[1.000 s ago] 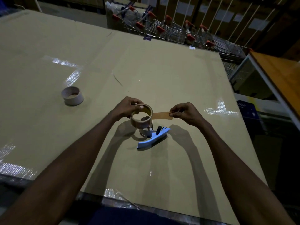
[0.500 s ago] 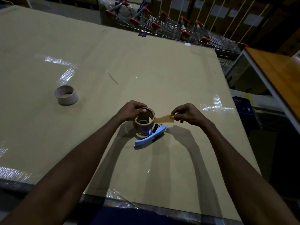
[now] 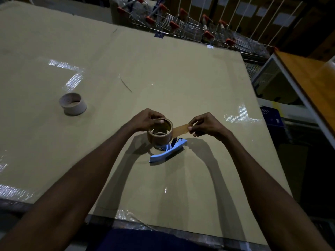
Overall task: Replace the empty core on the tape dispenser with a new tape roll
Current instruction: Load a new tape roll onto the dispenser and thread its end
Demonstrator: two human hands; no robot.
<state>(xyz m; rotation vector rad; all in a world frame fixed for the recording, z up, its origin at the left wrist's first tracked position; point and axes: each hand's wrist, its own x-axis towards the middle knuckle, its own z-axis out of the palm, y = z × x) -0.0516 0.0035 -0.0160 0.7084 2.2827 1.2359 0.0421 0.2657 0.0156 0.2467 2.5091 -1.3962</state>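
Note:
A brown tape roll (image 3: 158, 139) sits over the hub of a blue tape dispenser (image 3: 167, 153) that lies on its side on the table. My left hand (image 3: 147, 119) grips the roll's top rim from the left. My right hand (image 3: 206, 124) pinches the free tape end (image 3: 181, 129), which is pulled out to the right of the roll. The hub shows through the roll's hole. The empty cardboard core (image 3: 72, 103) stands apart at the left of the table.
The work surface is a large cardboard-covered table (image 3: 163, 73) with its front edge near my body. Several shopping trolleys (image 3: 190, 26) are parked behind the far edge. A wooden-topped bench (image 3: 311, 82) and a dark crate (image 3: 272, 118) lie to the right.
The tape roll has come down from above the dispenser onto its hub. My right hand has kept hold of the pulled-out tape end.

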